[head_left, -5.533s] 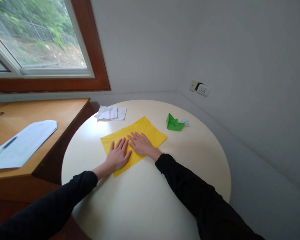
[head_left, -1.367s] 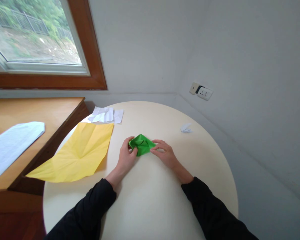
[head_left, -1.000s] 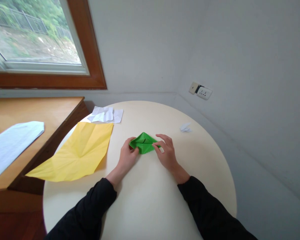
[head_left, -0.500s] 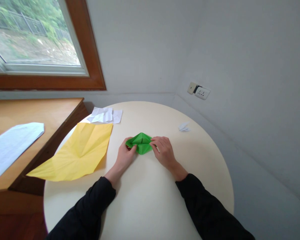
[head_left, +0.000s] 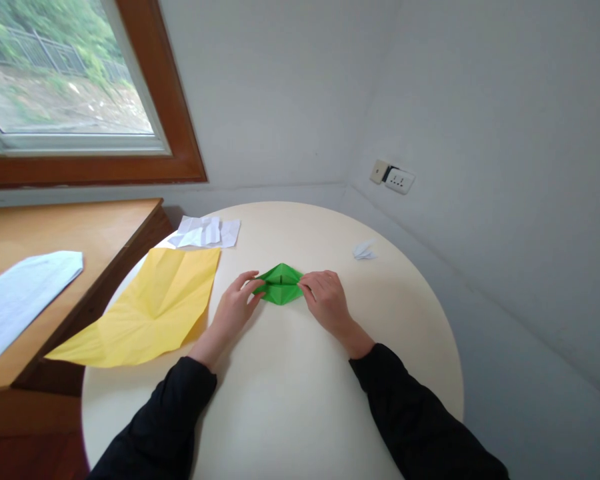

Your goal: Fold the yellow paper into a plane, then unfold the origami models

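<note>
A green folded paper [head_left: 281,293] with a dark mark near its middle lies at the centre of the round table, pointed at both sides. Its left tip sits between the thumb and fingers of my left hand [head_left: 236,303], which are loosely curled about it. At the opposite tip, my right hand [head_left: 326,299] pinches the paper with thumb and fingertips. The fingers partly cover both tips.
A large creased yellow sheet [head_left: 150,307] overhangs the left edge of the round table [head_left: 280,413]. White creased papers [head_left: 205,232] lie behind it, and a small white folded paper [head_left: 365,251] sits back right. A wooden desk [head_left: 105,220] adjoins at left, bearing a pale-blue sheet [head_left: 30,293].
My left hand has shifted left and loosened around the paper's left tip, and the left side now lies flatter. My right hand keeps its pinch. The view has turned slightly.
</note>
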The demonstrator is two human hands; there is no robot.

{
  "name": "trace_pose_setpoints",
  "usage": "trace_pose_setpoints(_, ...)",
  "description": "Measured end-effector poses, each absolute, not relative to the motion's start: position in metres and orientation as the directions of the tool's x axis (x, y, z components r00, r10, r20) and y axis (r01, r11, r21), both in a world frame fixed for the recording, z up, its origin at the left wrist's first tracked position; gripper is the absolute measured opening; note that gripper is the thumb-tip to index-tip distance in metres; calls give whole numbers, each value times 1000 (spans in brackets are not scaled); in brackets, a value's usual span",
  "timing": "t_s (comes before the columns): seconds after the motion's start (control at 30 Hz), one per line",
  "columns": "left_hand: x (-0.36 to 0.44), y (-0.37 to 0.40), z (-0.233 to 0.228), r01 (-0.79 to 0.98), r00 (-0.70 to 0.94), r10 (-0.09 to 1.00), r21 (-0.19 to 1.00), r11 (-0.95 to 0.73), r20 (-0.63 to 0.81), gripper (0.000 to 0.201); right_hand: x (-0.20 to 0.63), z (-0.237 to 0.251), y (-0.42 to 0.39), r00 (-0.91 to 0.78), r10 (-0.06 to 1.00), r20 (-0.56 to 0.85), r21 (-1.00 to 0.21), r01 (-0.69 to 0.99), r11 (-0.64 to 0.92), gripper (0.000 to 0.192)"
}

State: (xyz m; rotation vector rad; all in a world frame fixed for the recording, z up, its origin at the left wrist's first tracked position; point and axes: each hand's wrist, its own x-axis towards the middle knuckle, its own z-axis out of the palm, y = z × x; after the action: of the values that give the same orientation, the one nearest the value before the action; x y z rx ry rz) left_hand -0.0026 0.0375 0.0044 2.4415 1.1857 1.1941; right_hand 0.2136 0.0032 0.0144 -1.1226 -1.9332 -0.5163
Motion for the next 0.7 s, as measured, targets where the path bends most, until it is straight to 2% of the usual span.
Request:
trace_pose_setpoints(0.07,-4,39,3,588,404,741,469,-660,537,15,215,14,3,-238,546,803,-70,872,484,14)
trace_pose_setpoints(0.27,-3,38,4,609,385,801,527,-593,458,22,214,14,2,-180,566,804,-94,903,420,17)
trace_pose_setpoints(0.5,0,34,6,597,372,810,551,-583,454,25,214,14,3,-154,523,838,-80,914,397,15)
trace_pose_setpoints(0.7,0,34,6,614,374,818,545,-572,437,24,214,12,4,-146,545,825,-93,917,387,15)
